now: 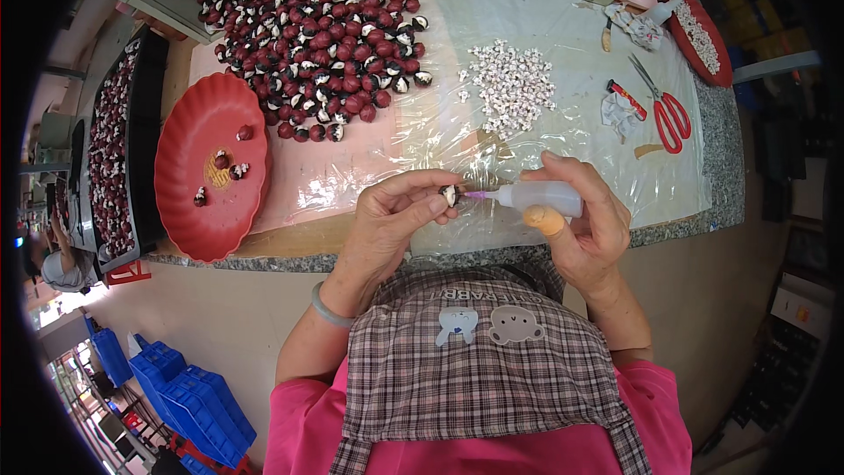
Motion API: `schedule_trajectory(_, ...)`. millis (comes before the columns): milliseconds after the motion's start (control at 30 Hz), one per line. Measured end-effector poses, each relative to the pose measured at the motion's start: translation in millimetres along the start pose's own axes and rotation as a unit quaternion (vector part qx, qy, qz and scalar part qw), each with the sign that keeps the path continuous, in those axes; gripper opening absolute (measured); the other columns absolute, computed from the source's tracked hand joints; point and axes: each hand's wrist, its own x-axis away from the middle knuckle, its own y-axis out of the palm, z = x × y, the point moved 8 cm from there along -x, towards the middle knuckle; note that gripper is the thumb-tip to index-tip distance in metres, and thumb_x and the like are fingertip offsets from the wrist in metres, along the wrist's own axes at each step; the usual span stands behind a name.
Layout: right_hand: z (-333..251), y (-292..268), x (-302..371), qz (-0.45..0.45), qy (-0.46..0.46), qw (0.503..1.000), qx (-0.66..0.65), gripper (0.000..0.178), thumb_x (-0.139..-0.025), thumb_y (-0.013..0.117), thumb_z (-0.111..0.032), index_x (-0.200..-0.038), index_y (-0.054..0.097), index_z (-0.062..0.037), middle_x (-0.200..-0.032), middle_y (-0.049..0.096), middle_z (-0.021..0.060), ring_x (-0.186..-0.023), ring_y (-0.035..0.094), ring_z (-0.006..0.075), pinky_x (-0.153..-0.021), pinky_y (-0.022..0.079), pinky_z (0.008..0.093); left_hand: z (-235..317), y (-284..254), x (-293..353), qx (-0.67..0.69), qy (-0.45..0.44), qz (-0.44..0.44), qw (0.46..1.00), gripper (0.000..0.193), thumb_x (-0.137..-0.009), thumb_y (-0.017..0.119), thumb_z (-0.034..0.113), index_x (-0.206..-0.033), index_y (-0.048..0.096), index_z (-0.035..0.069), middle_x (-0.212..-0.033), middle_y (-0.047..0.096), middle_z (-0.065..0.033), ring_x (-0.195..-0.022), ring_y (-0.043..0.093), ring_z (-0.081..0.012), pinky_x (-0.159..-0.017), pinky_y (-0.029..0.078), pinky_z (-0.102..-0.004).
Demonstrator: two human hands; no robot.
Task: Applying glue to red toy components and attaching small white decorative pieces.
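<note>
Between the thumb and fingers of my left hand (391, 211) is a small round dark red, black and white piece (450, 195). My right hand (591, 224) grips a translucent squeeze bottle (549, 198) with a thin purple nozzle, and an orange cover sits on one fingertip. The nozzle tip points at the small piece; whether they touch, I cannot tell. Beyond my hands a pile of tiny white parts (510, 88) lies on the plastic-covered table. A large heap of similar dark red, black and white pieces (325, 53) spreads at the far left.
A red scalloped tray (180, 180) at left holds several pieces. Red-handled scissors (673, 123), a red tube (627, 98) and crumpled tissue (619, 116) lie at right. A red dish (714, 70) of white parts stands at far right. Blue crates (207, 413) sit on the floor at left.
</note>
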Motion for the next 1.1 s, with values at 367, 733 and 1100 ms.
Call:
schedule_trajectory(367,84.3,12.9,-0.1,0.031,0.3,0.856,-0.419,0.036,-0.081,0.069,-0.002,-0.112,0.05,-0.0004,-0.101,0.057,0.0104,-0.077,0.064,0.0182,-0.065,0.054,0.0255,5.1,-15.0,3.6,-0.009,0.01,0.025,1.0,0.029,-0.088,0.061,0.002,-0.117,0.06,-0.002,-0.1,0.065,-0.0079,-0.083,0.063,-0.0129,-0.074,0.05,-0.0248)
schedule_trajectory(733,94.2,17.4,-9.3,-0.066,0.229,0.968,0.083,0.018,-0.077,0.068,-0.003,-0.094,0.06,-0.0028,-0.085,0.061,0.0097,-0.073,0.063,0.0232,-0.063,0.05,0.0333,2.9,-18.8,4.9,-0.023,-0.003,0.01,1.0,0.028,-0.087,0.062,0.002,-0.114,0.061,-0.002,-0.102,0.065,-0.0074,-0.084,0.063,-0.0129,-0.076,0.05,-0.0249)
schedule_trajectory(1100,71.6,36.0,-17.9,-0.135,0.096,0.962,0.215,0.021,-0.072,0.069,-0.004,-0.093,0.063,-0.0036,-0.089,0.06,0.0114,-0.078,0.063,0.0312,-0.068,0.052,0.0377,-1.4,-19.2,4.2,-0.017,-0.012,0.006,1.0,0.028,-0.086,0.066,0.007,-0.112,0.061,-0.003,-0.103,0.063,-0.0093,-0.083,0.062,-0.0136,-0.076,0.05,-0.0241)
